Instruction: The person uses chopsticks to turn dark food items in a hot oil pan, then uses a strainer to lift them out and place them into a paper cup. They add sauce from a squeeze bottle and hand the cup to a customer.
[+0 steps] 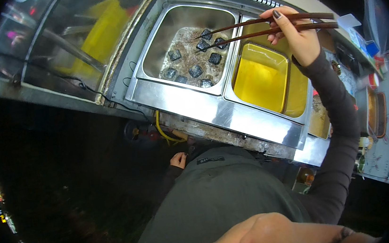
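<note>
My right hand (300, 39) is closed around a pair of long brown cooking chopsticks (252, 35), spread apart, reaching left over a steel fryer vat (155, 61). Their tips are beside black cubes of food (195, 70), several of which lie in bubbling oil; I cannot tell whether the tips touch any. Under the chopsticks, right of this vat, a second vat holds clear yellow oil (263, 76). Low by my apron, away from the food, is my left hand (178, 160), fingers curled; whatever it might hold is hidden.
A steel ledge (183, 101) runs along the fryer's front. Behind a clear panel at left is a yellow container (95, 37). A yellow hose (161, 127) hangs below the fryer. On the right stand a tray (372, 110) and a red-and-white cup (369, 81).
</note>
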Tool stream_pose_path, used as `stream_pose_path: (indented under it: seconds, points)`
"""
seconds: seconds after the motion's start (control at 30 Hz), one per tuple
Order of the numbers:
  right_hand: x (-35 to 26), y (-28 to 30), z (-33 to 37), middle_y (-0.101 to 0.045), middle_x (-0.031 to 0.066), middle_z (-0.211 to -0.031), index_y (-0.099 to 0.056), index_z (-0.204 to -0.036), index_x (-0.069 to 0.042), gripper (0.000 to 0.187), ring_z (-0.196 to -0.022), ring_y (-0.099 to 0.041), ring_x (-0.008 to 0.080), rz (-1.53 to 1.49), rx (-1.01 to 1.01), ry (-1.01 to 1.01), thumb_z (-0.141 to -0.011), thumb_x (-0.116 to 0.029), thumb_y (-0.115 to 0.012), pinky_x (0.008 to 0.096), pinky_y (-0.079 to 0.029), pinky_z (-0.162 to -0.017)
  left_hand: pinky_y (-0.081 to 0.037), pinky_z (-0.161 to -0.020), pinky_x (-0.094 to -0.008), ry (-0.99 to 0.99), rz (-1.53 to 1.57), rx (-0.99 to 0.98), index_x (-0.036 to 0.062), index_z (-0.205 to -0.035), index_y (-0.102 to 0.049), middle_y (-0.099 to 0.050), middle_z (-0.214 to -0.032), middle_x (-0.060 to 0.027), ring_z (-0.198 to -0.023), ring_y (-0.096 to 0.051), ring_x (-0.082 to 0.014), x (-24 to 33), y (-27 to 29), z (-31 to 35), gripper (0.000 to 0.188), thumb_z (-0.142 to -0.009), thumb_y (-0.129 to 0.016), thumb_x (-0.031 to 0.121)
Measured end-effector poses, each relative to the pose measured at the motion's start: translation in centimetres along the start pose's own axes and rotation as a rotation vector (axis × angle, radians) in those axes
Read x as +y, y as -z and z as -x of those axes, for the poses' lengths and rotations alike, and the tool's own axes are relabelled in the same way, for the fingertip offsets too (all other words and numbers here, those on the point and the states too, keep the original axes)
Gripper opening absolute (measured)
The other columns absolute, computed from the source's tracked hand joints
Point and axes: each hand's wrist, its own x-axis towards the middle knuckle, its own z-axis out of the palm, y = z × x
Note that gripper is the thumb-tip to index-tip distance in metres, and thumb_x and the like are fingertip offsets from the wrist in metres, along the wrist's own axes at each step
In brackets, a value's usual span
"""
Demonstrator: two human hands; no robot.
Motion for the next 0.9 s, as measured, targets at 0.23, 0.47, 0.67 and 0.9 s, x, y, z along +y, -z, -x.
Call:
stream_pose_path:
  seconds: [0.23,0.47,0.67,0.9]
  points:
    - [3.1,-5.0,0.9,-0.052,0.0070,-0.087,-0.057,-0.102,0.001,0.025,-0.069,-0.056,0.0088,-0.283,-0.195,-0.024,-0.095,-0.017,-0.041,0.0202,-0.049,-0.063,-0.047,-0.064,-0.0340,0.058,0.008,-0.003,0.0012,-0.091,-0.062,-0.061,-0.085,-0.0164,-0.076,-0.060,-0.0302,-0.2,-1.3,1.1,0.020,-0.087,-0.052,0.018]
    - [5.5,-7.5,0.6,-0.052,0.0070,-0.091,-0.055,-0.100,0.002,0.021,-0.068,-0.056,0.0079,-0.215,-0.273,-0.021,-0.093,-0.010,-0.040,0.0201,-0.049,-0.063,-0.047,-0.064,-0.0339,0.017,0.011,0.022,0.0009,-0.091,-0.062,-0.061,-0.085,-0.0166,-0.075,-0.060,-0.0304,-0.2,-1.3,0.2,0.019,-0.087,-0.051,0.017]
    - [4.9,-6.0,-0.9,-0.056,0.0079,-0.091,-0.055,-0.101,0.002,0.022,-0.072,-0.059,0.0106,-0.294,-0.121,-0.032,-0.094,-0.012,-0.039,0.0217,-0.051,-0.066,-0.047,-0.063,-0.0341,0.048,-0.022,-0.002,0.0003,-0.090,-0.062,-0.061,-0.084,-0.0169,-0.074,-0.060,-0.0305,0.9,-0.5,-0.8,0.019,-0.087,-0.051,0.016]
    - [1.3,-0.4,-0.8,-0.055,0.0050,-0.080,-0.057,-0.102,0.001,0.028,-0.064,-0.055,0.0066,-0.164,-0.201,-0.020,-0.096,-0.018,-0.037,0.0164,-0.045,-0.056,-0.046,-0.061,-0.0344,0.055,-0.041,0.029,0.0018,-0.091,-0.063,-0.061,-0.083,-0.0157,-0.071,-0.060,-0.0292,-0.9,-0.7,0.0,0.020,-0.088,-0.052,0.019]
